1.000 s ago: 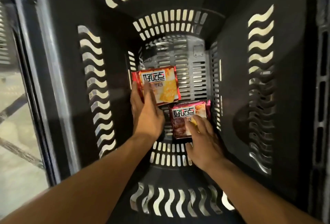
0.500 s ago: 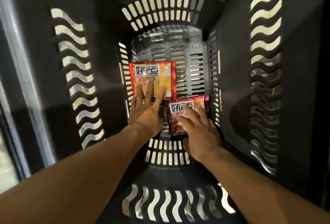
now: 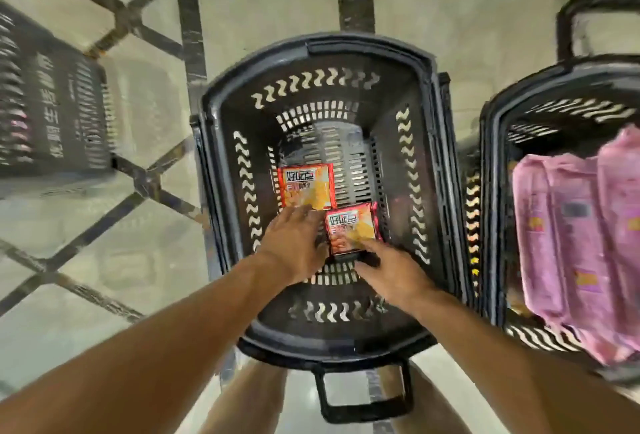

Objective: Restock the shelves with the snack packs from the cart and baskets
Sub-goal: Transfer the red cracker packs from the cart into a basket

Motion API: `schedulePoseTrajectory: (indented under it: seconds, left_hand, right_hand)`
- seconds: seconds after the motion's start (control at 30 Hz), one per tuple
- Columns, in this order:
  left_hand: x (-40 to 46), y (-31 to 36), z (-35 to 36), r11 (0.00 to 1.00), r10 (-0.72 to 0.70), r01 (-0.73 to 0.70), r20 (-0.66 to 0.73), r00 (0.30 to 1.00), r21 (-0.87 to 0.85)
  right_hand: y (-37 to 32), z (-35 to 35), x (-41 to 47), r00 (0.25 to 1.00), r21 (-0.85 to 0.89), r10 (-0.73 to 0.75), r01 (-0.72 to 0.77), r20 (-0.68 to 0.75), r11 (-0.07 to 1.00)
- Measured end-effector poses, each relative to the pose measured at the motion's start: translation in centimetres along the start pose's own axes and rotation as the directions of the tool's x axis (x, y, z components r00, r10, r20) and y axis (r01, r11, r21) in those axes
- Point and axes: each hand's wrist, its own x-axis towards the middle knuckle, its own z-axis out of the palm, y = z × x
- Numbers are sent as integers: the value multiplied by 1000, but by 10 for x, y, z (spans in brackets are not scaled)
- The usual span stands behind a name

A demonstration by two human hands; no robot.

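The view has pulled back above the black basket (image 3: pixel 429 94); both packs lie on its floor, the orange pack (image 3: pixel 306 186) just beyond the left hand (image 3: pixel 294 246), fingers spread, while the right hand (image 3: pixel 391 271) pinches the red pack (image 3: pixel 351 229).

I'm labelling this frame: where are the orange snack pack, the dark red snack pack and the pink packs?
orange snack pack (image 3: pixel 306 186): head view, middle of its front.
dark red snack pack (image 3: pixel 351 227): head view, front face.
pink packs (image 3: pixel 581 243): head view, top wrapper.
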Motion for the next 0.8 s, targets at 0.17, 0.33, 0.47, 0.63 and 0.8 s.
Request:
schedulePoseTrajectory:
  seconds: [0.17, 0.33, 0.47, 0.63, 0.8]
  left_hand:
    - [-149, 42, -85, 974, 218, -207, -133, 967, 89]
    - [-273, 60, -142, 919, 388, -355, -228, 893, 173]
    - [-354, 73, -166, 894, 418, -352, -231, 879, 277]
    - [-419, 103, -169, 850, 509, -423, -282, 813, 314]
    - [-459, 165, -146, 792, 531, -380, -232, 815, 477]
  right_hand:
    - [-51, -48, -163, 989, 115, -109, 120, -96, 986]
    - [-77, -72, -302, 965, 104, -156, 182, -212, 978]
    - [-74, -74, -381, 933, 126, -148, 198, -329, 972]
    - [-39, -67, -461, 883, 89, -169, 229, -437, 969]
    - [19, -65, -545, 804, 70, -201, 287, -560, 955]
